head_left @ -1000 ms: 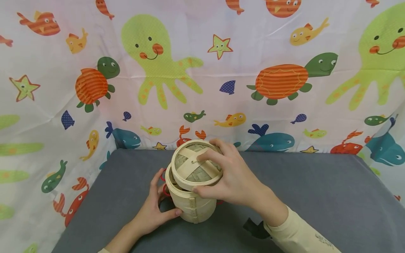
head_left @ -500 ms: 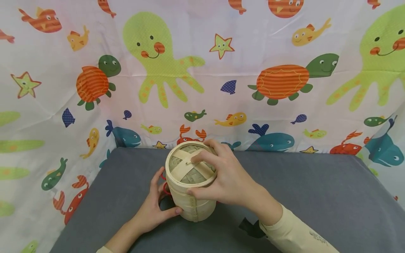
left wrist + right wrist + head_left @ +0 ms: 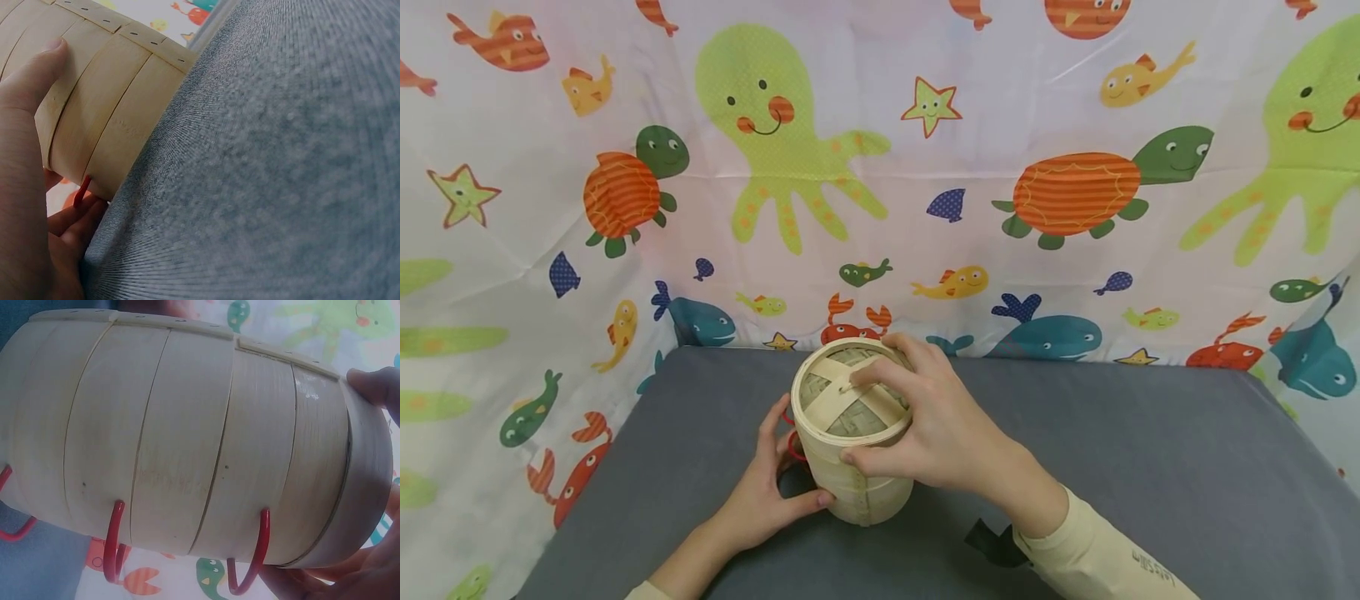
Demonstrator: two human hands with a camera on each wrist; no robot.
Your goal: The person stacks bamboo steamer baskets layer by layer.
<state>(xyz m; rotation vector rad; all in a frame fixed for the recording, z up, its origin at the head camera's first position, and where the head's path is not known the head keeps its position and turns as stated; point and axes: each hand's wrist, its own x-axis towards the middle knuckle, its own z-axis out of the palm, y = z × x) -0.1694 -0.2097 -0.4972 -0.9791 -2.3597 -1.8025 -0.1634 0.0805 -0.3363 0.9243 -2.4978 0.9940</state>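
A round bamboo steamer stands upright on the grey cloth in the head view, its tiers stacked. Its woven lid, crossed by two pale strips, sits level on top. My right hand grips the lid by its edge, thumb at the front and fingers reaching over the far side. On the left, my left hand holds the steamer's side, thumb in front and fingers behind. Red ring handles stick out of the tiers in the right wrist view. One red handle shows by the left fingers.
Grey cloth covers the table. Right of the steamer, a black piece lies by the right sleeve. A white curtain printed with sea animals hangs behind and along the left.
The right hand has brought the lid down and left, from tilted and offset over the rim to seated on the steamer. The left hand has kept its hold.
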